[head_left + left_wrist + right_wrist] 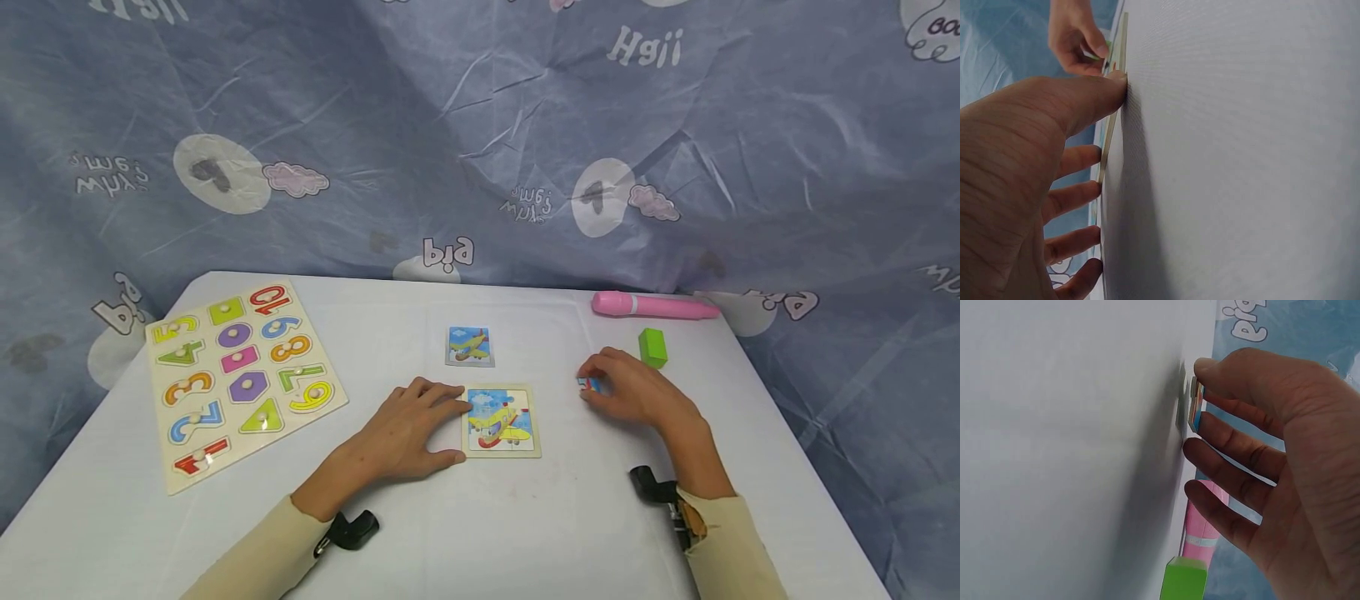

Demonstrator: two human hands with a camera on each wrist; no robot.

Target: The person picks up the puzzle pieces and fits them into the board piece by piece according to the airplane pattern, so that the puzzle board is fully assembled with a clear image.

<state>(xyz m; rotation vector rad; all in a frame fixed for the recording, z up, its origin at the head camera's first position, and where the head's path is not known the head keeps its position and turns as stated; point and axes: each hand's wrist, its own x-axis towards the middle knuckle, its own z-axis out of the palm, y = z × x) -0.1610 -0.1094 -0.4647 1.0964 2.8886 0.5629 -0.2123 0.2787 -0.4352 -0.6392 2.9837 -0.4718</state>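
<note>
A square wooden jigsaw puzzle (501, 420) with a yellow airplane on blue sky lies at the front middle of the table, white gaps showing at its upper right. My left hand (411, 429) rests at its left side, thumb and fingertips touching the frame's edge, fingers fairly straight. In the left wrist view the thumb (1094, 100) presses against that edge. To the right of the puzzle, my right hand (626, 385) pinches a small blue-and-red puzzle piece (588, 384) between thumb and fingers. The right wrist view shows the piece (1196, 415) edge-on, just off the white surface.
A small airplane picture card (470, 346) lies behind the puzzle. At the left is a number-and-shape peg board (232, 311). A green block (653, 347) stands beyond the right hand, and a pink marker (660, 306) lies along the back edge. Patterned cloth (450, 125) hangs behind.
</note>
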